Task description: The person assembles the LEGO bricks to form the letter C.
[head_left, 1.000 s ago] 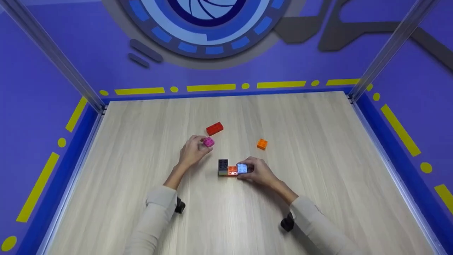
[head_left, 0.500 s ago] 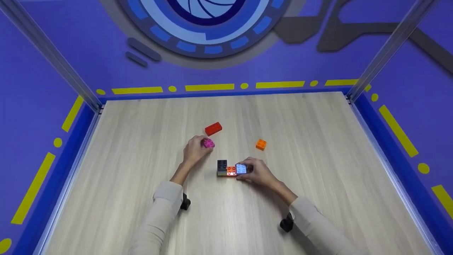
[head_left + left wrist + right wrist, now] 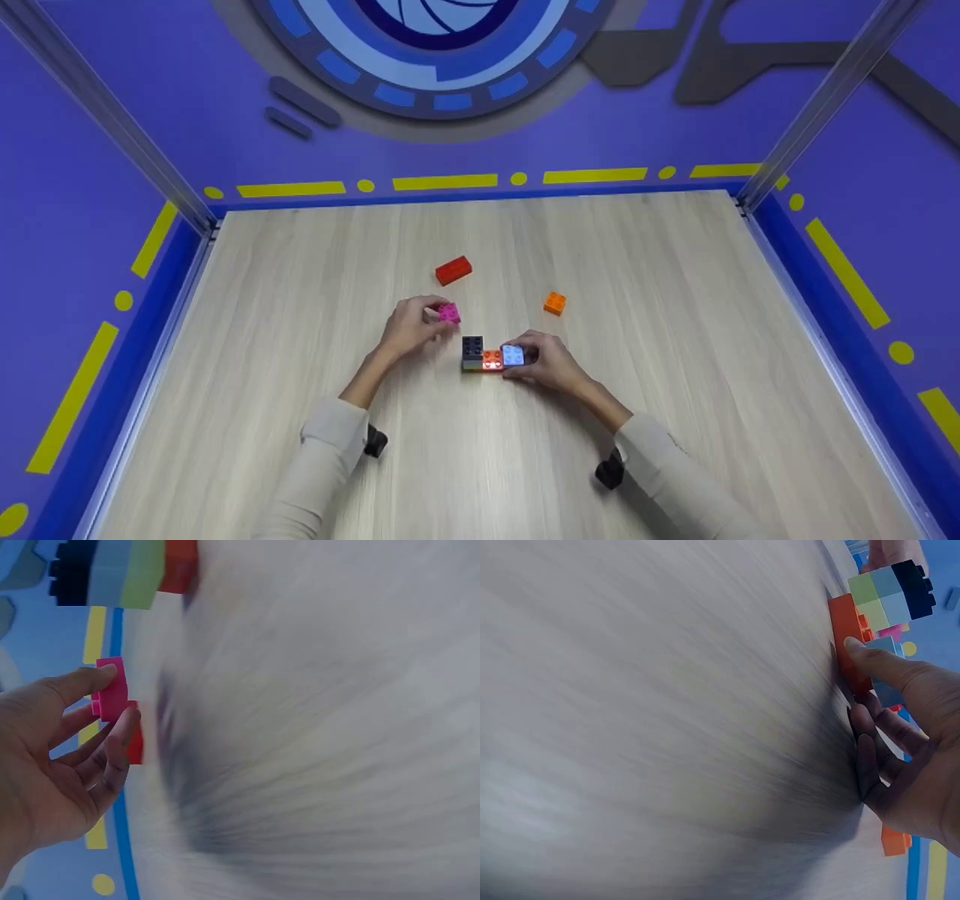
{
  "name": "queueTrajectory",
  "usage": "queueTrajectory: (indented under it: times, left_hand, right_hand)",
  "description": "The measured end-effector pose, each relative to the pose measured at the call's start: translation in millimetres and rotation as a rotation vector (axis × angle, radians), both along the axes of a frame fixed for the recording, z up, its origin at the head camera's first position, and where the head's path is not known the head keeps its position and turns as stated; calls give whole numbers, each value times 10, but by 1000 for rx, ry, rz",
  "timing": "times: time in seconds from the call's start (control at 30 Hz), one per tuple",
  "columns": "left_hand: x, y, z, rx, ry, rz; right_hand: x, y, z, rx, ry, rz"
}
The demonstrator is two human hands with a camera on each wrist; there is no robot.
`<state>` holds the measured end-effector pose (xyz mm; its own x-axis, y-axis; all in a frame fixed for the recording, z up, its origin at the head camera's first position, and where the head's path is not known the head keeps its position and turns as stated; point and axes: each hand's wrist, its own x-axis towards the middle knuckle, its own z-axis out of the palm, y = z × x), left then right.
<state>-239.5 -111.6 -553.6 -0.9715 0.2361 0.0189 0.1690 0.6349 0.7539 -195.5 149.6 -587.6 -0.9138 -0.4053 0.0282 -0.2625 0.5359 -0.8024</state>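
Note:
My left hand [image 3: 412, 326] pinches a pink toy brick [image 3: 448, 313] between thumb and fingers; the left wrist view shows the pink brick [image 3: 112, 688] on its side, studs toward the palm. To its right stands a built brick stack: an orange-red base brick [image 3: 847, 637], with a column of green and grey bricks topped by a black brick [image 3: 472, 346] on the left end. A light blue brick [image 3: 513, 355] sits on the right end of the base. My right hand [image 3: 553, 364] grips that end, its thumb against the orange-red side in the right wrist view.
A red brick [image 3: 453, 271] lies behind the left hand on the wood-grain table [image 3: 645, 262]. An orange brick [image 3: 555, 303] rests behind the right hand. Blue-purple panels [image 3: 480, 161] with yellow marks border the table at the back and sides.
My left hand has drawn slightly nearer the stack with the pink brick, away from the red brick. The right hand keeps its grip on the stack.

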Motion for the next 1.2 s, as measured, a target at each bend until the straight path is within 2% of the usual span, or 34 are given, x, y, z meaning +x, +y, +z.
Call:
queueTrajectory:
  times: [0.1,0.27,0.4,0.53,0.63,0.8,1.03,1.2]
  left_hand:
    - [44,14,123,49,8,-66]
    - [153,67,290,68,56,-192]
    - [243,113,379,31,69,-289]
    - [316,133,433,-29,74,-342]
    - [348,129,442,-56,79,-362]
    - [370,103,419,-68,85,-348]
    - [363,106,384,-51,121,-344]
    - [362,119,362,-73,136,-315]
  right_hand:
    - [-2,17,6,14,-13,-1]
    - [10,-2,-2,13,-21,20]
    - [19,-14,-6,-6,4,18]
    - [17,-3,5,-11,1,7]
    - [13,7,13,-4,-13,8]
    - [6,4,10,-2,-26,6]
    - [4,12,-1,-5,26,20]
    - [1,19,12,-8,31,29]
